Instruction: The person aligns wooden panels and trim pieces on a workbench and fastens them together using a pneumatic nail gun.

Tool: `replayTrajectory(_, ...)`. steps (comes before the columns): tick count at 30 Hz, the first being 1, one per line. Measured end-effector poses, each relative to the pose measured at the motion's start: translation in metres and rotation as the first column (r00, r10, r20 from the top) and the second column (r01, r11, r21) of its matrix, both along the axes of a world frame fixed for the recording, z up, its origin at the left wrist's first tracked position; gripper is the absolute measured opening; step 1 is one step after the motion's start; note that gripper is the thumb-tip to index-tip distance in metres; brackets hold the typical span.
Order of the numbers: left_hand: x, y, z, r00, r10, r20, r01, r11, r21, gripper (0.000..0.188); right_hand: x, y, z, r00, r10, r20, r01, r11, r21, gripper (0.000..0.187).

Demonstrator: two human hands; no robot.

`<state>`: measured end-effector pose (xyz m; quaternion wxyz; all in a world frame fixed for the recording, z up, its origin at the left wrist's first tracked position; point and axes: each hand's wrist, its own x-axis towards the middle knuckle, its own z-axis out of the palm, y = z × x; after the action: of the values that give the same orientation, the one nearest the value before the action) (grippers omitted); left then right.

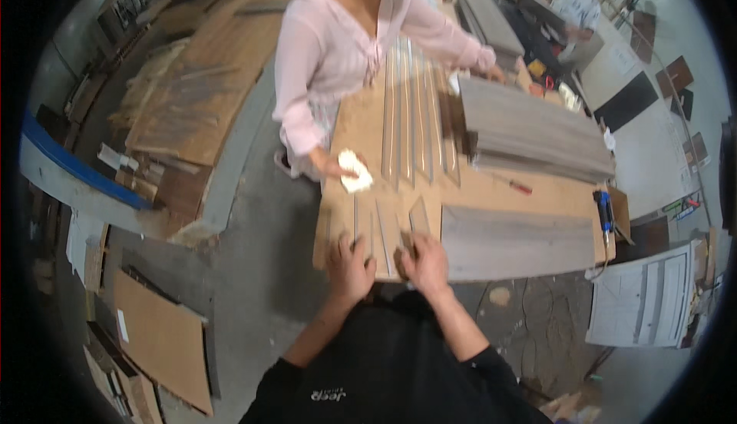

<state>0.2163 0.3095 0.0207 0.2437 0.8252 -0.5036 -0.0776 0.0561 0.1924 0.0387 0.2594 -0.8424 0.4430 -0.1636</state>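
Several thin grey strips (384,240) lie lengthwise at the near end of the wooden worktable (355,128). My left hand (351,270) is at the near edge with its fingers curled round the end of a strip (356,215). Beside it, my right hand (424,263) closes its fingers on the near end of another strip (418,215). The exact grip of both hands is partly hidden. Farther up the table lie several long strips (413,124) with bright lines along them. Across from me, a co-worker in a pink blouse holds a crumpled pale cloth (355,173) near the table's left edge.
A grey wood-grain board (516,241) lies right of my right hand, with a stack of similar boards (530,124) behind it. A red-handled tool (520,187) and a blue-and-black tool (605,213) rest at the right. Another person (577,9) stands far back.
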Motion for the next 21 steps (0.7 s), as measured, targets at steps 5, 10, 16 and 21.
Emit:
replayTrajectory(5,0.011,0.008,-0.009,0.978,0.119,0.17,-0.119,0.993,-0.012,0.067,0.016,0.0,-0.012,0.971,0.033,-0.239,-0.078,0.98,-0.18,0.057)
replayTrajectory(10,0.02,0.008,-0.021,0.993,0.048,0.109,-0.046,0.999,-0.022,0.067,0.041,0.03,-0.028,0.973,0.142,-0.184,-0.162,0.982,-0.096,0.059)
replayTrajectory(16,0.028,0.001,-0.029,1.0,-0.007,0.024,0.009,0.996,-0.085,0.062,0.04,0.024,-0.025,0.983,0.132,-0.124,-0.147,0.982,-0.12,0.06)
replayTrajectory(21,0.038,-0.002,-0.033,0.999,-0.044,0.018,0.044,0.999,0.006,0.058,0.038,0.017,-0.023,0.99,0.123,-0.074,-0.131,0.985,-0.115,0.059)
